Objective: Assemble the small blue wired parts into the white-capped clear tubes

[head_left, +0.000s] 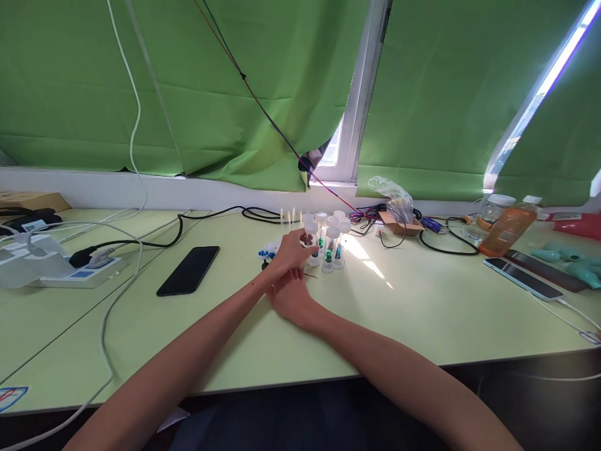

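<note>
Crossing over my right wrist area, my left hand (297,248) has its thumb and fingers closed round a small clear vial (310,240) with a white cap. Beside it stand several similar upright vials (331,241), white-capped, with green or blue pieces inside. My right hand (288,294) rests low on the table beneath my left hand. Its fingers are mostly hidden, so what they hold does not show. Small blue-and-white pieces (265,254) lie just left of my hands. A thin stick-like piece (310,274) shows to the right of my right hand.
A black phone (188,270) lies left of my hands, near a white power strip (89,272) and cables. At the back right are a small cardboard box (399,224), an orange bottle (509,227), a clear jar (489,217) and another phone (523,279).
</note>
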Available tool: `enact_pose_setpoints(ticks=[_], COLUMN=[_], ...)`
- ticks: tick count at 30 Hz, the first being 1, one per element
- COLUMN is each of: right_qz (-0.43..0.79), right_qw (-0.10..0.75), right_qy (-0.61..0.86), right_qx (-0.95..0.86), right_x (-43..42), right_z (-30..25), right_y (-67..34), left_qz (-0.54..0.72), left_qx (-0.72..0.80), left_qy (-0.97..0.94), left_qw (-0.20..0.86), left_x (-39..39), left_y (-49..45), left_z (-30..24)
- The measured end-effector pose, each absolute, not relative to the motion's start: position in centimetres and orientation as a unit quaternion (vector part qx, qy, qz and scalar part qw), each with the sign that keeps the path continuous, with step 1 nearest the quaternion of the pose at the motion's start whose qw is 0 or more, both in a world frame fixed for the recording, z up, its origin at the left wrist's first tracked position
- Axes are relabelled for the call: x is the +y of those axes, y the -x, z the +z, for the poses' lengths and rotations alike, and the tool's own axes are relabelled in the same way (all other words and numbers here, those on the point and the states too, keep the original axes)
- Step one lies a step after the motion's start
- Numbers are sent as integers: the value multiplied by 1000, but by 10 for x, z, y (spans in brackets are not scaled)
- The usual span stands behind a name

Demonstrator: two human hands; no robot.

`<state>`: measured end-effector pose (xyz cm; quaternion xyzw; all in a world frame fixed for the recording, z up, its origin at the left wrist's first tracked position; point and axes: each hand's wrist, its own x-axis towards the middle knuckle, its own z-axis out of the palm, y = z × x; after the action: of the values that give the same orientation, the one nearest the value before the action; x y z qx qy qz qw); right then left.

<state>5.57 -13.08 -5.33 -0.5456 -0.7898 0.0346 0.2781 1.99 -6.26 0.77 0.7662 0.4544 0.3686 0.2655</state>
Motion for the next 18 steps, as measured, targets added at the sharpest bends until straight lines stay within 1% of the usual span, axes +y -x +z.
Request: enact_pose_setpoints(ticks=[7, 18], right_qz=[8, 14], right_qw=[278, 263], right_qy=[526, 532], right_qx=[-804, -805], right_x=[-130, -133], right_z=[-52, -47], right_y=[-57, -58], left_qz=[361, 360], left_qx=[447, 440], left_qy=[-767, -779], left_qw=[286, 266], left_x=[-63, -61], left_y=[-22, -22], left_z=[6, -1])
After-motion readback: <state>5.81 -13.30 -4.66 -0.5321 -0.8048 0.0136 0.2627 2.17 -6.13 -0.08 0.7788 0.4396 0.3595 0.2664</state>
